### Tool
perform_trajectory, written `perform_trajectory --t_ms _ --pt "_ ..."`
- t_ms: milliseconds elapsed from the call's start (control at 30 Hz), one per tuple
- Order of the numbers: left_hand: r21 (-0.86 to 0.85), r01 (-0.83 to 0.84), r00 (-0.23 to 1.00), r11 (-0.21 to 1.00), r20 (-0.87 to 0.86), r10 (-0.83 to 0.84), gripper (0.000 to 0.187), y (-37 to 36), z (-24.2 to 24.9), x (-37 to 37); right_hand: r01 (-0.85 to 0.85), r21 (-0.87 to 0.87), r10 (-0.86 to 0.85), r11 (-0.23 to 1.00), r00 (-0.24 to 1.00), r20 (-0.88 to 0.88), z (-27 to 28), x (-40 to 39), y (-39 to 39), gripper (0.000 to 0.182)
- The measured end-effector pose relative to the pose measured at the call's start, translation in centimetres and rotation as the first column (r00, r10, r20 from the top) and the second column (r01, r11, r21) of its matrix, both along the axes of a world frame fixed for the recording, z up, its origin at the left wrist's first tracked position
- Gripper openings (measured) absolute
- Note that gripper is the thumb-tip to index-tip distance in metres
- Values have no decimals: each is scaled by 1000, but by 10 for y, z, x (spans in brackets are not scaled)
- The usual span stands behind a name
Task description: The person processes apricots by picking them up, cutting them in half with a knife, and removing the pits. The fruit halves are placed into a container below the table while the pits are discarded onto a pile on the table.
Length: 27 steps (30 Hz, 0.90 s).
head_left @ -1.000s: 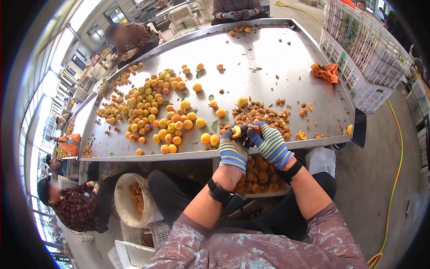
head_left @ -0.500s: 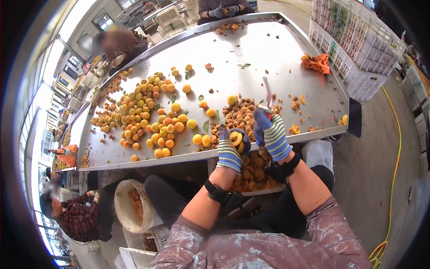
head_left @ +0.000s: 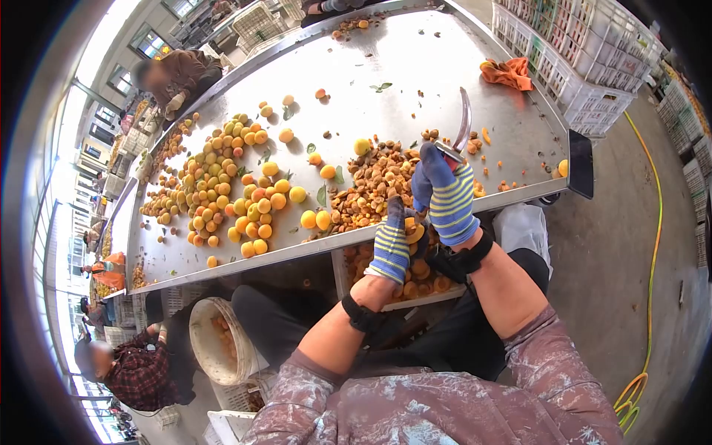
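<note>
My left hand (head_left: 393, 246), in a blue and yellow striped glove, is closed around a cut apricot (head_left: 413, 230) at the table's front edge. My right hand (head_left: 448, 194), gloved the same way, grips the handle of a curved knife (head_left: 464, 122), its blade pointing up and away. Both hands are close together above a crate of apricot halves (head_left: 426, 280). Just beyond them lies a heap of brown pits (head_left: 378, 174) on the metal table (head_left: 386, 70). Whole apricots (head_left: 215, 178) spread over the table's left part.
An orange cloth (head_left: 508, 74) and a dark flat device (head_left: 581, 165) are at the right. White crates (head_left: 586, 44) stand beyond. A bucket (head_left: 211, 348) is at lower left. Co-workers (head_left: 182, 78) sit around the table. A yellow hose (head_left: 654, 274) crosses the floor.
The view has shifted. The knife in my right hand now shows its blade more clearly, tilted right. My left hand has turned, and less of the cut apricot shows.
</note>
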<state>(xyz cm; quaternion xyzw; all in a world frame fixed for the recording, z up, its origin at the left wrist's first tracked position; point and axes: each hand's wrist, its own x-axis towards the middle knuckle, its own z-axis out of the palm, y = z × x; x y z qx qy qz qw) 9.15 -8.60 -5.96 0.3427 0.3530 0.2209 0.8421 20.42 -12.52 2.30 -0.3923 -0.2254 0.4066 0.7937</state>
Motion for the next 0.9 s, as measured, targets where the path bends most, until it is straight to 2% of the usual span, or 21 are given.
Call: perform_trajectory --t_ms 67,133,167,233,267,300,333,367,400,433,500,567,600,633,667,700,767,900 --pt "22 -61 998 998 -33 62 55 -7 2 4 144 -51 -138 988 985 105 1 -5 1 35" --pt "19 -154 984 988 -86 155 50 -13 4 10 136 -15 -134 991 985 106 -2 -5 2 31" --pt "18 -157 983 987 -89 158 50 -13 4 11 129 19 -130 991 986 108 -5 -5 2 28" --pt "106 -189 953 976 -221 209 50 -13 5 14 128 16 -129 992 985 117 -7 -8 3 27" --pt "108 -191 952 976 -220 211 50 -12 4 13 185 -3 -183 983 972 145 -6 -11 5 28" --pt "220 -133 948 966 -255 188 50 -10 -1 12 241 -21 -234 970 957 172 -6 -14 7 28" --pt "325 -68 941 943 -293 169 51 -7 -9 9 116 -49 -110 992 988 106 -11 -10 6 28" --pt "422 2 930 907 -335 154 51 -6 -18 5 112 -51 -107 992 989 102 -15 -8 7 28" --pt "544 -67 960 836 -193 203 53 -5 -21 5 42 -33 -41 999 999 10 -17 -5 9 28" --pt "544 -67 959 836 -196 204 53 -5 -23 4 -26 -9 26 1000 996 -82 -20 -3 11 28" --pt "438 -77 968 896 -183 173 55 -6 -22 5 -61 -24 57 998 991 -123 -24 -3 14 29" --pt "507 -71 961 859 -197 196 58 -8 -15 5 65 -91 -69 994 997 -44 -26 -8 19 33" --pt "368 -99 962 924 -203 184 59 -14 3 6 66 -91 -70 994 997 -45 -24 -6 18 33" --pt "220 -125 963 967 -208 172 60 -17 13 6 -16 -95 0 995 987 -162 -21 -2 15 35" --pt "220 -126 962 967 -210 173 60 -17 13 5 -99 -90 70 991 958 -279 -20 1 13 37" --pt "236 -121 969 964 -183 166 58 -17 13 4 -101 -90 72 991 958 -279 -22 3 12 37" --pt "255 -118 975 960 -153 161 56 -17 15 5 -145 -67 109 987 916 -386 -27 7 14 41" --pt "216 -150 982 965 -78 170 58 -21 21 5 -156 -57 113 986 881 -459 -33 7 16 42"
